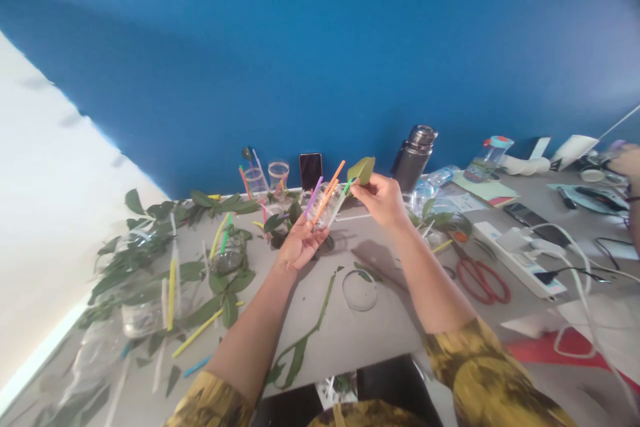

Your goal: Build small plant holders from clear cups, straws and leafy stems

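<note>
We see a grey table (350, 340) against a blue wall (320, 47), with leafy branches (150, 240) and loose yellow straws (197, 332) strewn over its left part. At the back we find two clear cups (256, 181) holding straws, a dark phone (311, 171) propped upright just beside them, and a dark metal flask (414, 157) further right. Nearer us lie a clear plastic ring (359, 289) and a long green leaf strip (305, 333), while red-handled scissors (483, 278) rest near a white power strip (520, 257).
</note>
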### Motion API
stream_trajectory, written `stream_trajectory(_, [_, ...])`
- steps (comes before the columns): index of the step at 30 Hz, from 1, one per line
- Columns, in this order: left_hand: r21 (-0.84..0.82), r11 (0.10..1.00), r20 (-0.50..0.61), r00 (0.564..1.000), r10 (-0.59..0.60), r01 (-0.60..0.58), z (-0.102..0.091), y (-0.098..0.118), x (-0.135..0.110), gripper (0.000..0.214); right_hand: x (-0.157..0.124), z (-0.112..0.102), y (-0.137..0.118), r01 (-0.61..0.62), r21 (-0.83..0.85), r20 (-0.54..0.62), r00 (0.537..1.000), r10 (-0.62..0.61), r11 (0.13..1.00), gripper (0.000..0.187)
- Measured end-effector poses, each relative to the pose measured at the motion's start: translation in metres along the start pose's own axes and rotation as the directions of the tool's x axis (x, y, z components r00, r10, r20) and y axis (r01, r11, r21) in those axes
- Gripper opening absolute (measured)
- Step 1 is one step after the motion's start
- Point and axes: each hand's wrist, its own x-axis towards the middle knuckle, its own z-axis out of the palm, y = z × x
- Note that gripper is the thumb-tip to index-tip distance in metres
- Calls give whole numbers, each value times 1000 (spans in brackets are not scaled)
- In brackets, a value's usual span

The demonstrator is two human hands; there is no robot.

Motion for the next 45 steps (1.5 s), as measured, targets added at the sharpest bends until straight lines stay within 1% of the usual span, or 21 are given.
stream_trajectory(3, [12, 1000, -16, 1000, -4, 4, 0, 0, 0, 54, -1, 1, 1, 23, 5, -2, 1000, -23, 1000, 26])
stream_trajectory(9, [30, 1000, -13, 1000, -6, 7, -1, 0, 0, 54, -2, 4, 4, 36, -78, -4, 999, -36, 996, 27])
stream_trajectory(11, [32, 999, -10, 1000, -7, 7, -1, 0, 0, 55, -2, 4, 5, 39, -63, -7, 999, -39, 997, 27])
stream_trajectory(14, [34, 999, -18, 1000, -7, 8, -3, -1, 1, 50, -1, 4, 4, 52, -32, -17, 998, -53, 998, 28])
stream_trajectory(20, [40, 999, -15, 1000, 17, -16, -5, -3, 2, 42, -2, 4, 4, 21, -77, 19, 1000, -20, 997, 27])
stream_trajectory(26, [34, 999, -22, 1000, 11, -10, -3, -3, 2, 45, -2, 2, 2, 35, -100, -2, 999, -35, 994, 26])
stream_trajectory(31, [22, 1000, -38, 999, 4, -3, -2, -2, 1, 39, -2, 2, 4, 34, -97, 14, 999, -33, 995, 27])
stream_trajectory(33, [25, 1000, -33, 999, 3, -3, -2, -2, 1, 41, -2, 3, 6, 33, -89, 25, 999, -31, 995, 28])
stream_trajectory(36, [31, 1000, -24, 1000, 2, -2, -3, -2, 1, 49, -2, 4, 10, 32, -77, 49, 998, -29, 997, 27])
stream_trajectory(39, [38, 999, -27, 1000, 1, 0, -3, -2, 1, 54, -2, 4, 11, 30, -52, 8, 1000, -29, 998, 27])
stream_trajectory(41, [38, 999, -36, 999, 2, -1, -3, -3, 1, 51, -1, 4, 10, 35, -33, -17, 999, -35, 999, 27])
stream_trajectory(45, [33, 999, -27, 1000, 2, -1, -5, -4, 2, 47, -2, 4, 7, 39, -45, -19, 999, -40, 998, 26])
